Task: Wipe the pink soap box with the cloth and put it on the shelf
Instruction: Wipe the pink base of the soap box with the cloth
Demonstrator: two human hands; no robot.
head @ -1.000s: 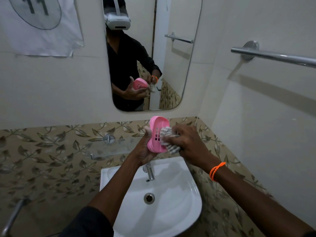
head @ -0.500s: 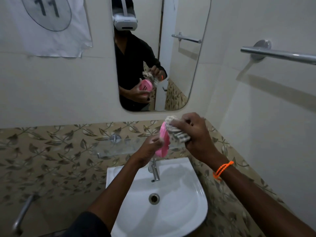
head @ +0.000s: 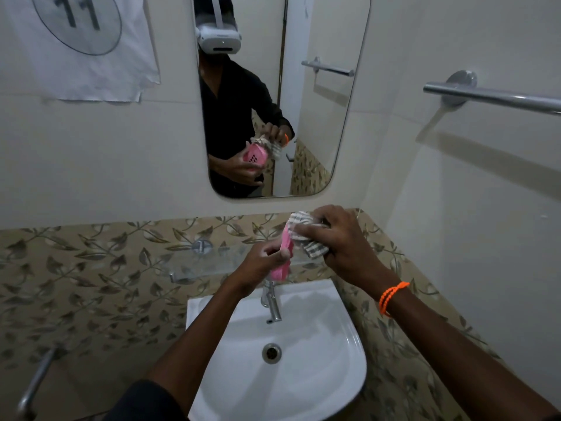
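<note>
**A:** Pink soap box [head: 283, 255] is sitting edge-on in the left hand [head: 261, 264], fingers curling round its lower half, thumb pressing on the near side. It's being held upright in the air above the tap [head: 271, 302].

**B:** And the right hand [head: 340, 241]?

**A:** That one's bunching the striped cloth [head: 306, 235] and pressing it against the box's upper right side. Cloth is touching the box, fingers wrapping over the wad. There's an orange band [head: 392, 294] on that wrist.

**B:** What about the shelf?

**A:** Glass shelf [head: 209, 261] is on the leaf-pattern tiles, just behind and left of the hands; it's see-through, so I can't really tell what's lying on it. White basin [head: 334, 375] is sitting below, mirror [head: 321, 117] above is showing the same grip.
</note>
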